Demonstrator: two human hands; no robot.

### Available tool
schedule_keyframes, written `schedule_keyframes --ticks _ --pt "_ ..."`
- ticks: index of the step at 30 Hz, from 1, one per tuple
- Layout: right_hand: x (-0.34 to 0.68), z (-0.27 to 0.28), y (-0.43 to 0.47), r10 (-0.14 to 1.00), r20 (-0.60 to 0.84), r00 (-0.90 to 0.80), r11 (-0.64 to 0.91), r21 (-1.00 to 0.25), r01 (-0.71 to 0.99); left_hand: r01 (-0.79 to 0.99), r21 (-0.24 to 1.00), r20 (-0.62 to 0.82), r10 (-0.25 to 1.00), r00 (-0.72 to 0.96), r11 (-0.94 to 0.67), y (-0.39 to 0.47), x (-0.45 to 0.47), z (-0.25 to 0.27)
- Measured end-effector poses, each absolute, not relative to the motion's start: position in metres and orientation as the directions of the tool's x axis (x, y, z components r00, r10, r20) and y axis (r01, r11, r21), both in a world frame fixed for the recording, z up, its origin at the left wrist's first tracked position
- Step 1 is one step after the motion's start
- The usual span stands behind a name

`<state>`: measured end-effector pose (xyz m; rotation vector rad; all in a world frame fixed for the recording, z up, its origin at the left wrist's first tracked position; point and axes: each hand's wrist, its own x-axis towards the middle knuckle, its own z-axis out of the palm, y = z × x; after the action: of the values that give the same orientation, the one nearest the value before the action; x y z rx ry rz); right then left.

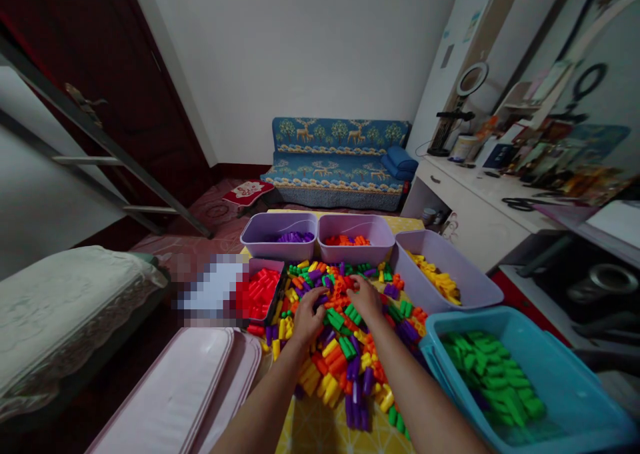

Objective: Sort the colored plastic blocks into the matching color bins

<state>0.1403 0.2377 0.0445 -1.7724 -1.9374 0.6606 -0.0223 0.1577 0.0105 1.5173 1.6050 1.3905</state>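
Note:
A mixed heap of plastic building pieces in orange, green, yellow, purple and red (345, 357) covers the middle of the table. My left hand (309, 317) is over the heap's left side, thumb and fingers apart, with nothing seen between them. Just to its right, my right hand (365, 301) has its fingers curled onto an orange-red piece (349, 283) among other orange ones. The fingertips partly hide that piece. Both forearms reach across the near part of the heap.
Lilac bins hold purple pieces (295, 237), orange pieces (347, 240) and yellow pieces (437, 277). Red pieces fill a box (263, 291) at left; green ones lie in a blue tub (565, 374) at right. Pink lids (175, 387) lie near left. Behind stands a sofa (340, 164).

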Motion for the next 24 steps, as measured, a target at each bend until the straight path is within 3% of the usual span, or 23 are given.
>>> schedule_keyframes --ticks 7,12,19,24 --pt "0.118 0.048 0.205 0.954 0.034 -0.299 0.228 -0.73 0.644 0.391 0.91 0.242 0.943 -0.23 -0.138 0.156 -0.024 0.009" --pt "0.128 0.046 0.197 0.883 0.174 -0.437 0.39 -0.789 0.474 0.326 0.935 0.236 0.931 -0.278 -0.14 0.157 -0.023 0.005" --pt "0.159 0.026 0.209 0.975 0.129 -0.18 0.222 -0.55 0.805 0.291 0.953 0.191 0.92 -0.343 -0.089 0.16 -0.022 -0.002" --pt "0.161 0.017 0.205 0.985 0.084 -0.153 0.174 -0.391 0.904 0.278 0.958 0.178 0.909 -0.377 -0.073 0.158 -0.02 0.004"
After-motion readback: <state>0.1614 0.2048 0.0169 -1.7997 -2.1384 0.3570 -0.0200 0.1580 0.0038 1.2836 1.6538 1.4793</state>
